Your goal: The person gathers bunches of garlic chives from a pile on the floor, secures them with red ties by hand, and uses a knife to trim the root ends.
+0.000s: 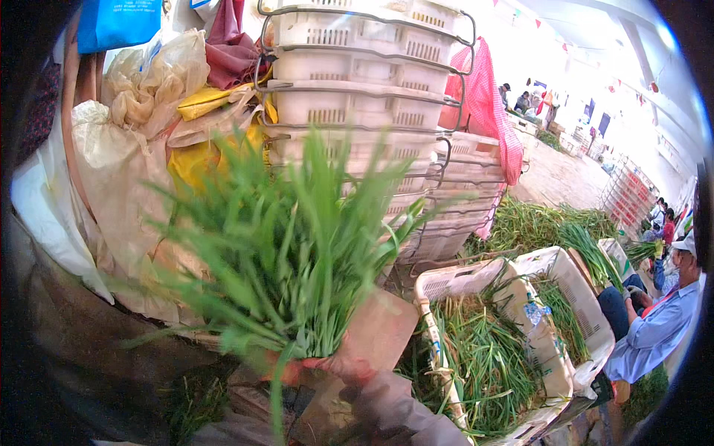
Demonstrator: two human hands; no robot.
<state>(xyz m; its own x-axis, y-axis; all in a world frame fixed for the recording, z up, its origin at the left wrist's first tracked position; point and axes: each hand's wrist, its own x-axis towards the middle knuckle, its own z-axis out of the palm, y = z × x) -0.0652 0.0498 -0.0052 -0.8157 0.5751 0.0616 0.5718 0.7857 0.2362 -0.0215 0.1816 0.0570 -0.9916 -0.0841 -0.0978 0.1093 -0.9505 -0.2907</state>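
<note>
A thick bunch of long-leaved greens point(297, 253) stands upright in front of me, its leaf tips fanned out and smeared by motion. Both of my hands are closed around its lower end. My left hand point(286, 369) shows only as a blurred patch under the leaves. On the other side of the stalks, my right hand point(351, 367) is wrapped round them, with a grey sleeve point(387, 409) behind it. Leaves cover most of the fingers. Just beyond my right hand is a flat brownish board point(383, 327).
White crates point(364, 100) with metal handles are stacked ahead. To the right, a crate point(428, 297) holds loose greens, with another crate point(573, 297) beside it. A co-worker point(654, 320) in a blue shirt sits beyond. Plastic sacks point(111, 178) line the left; greens point(550, 219) are heaped farther back.
</note>
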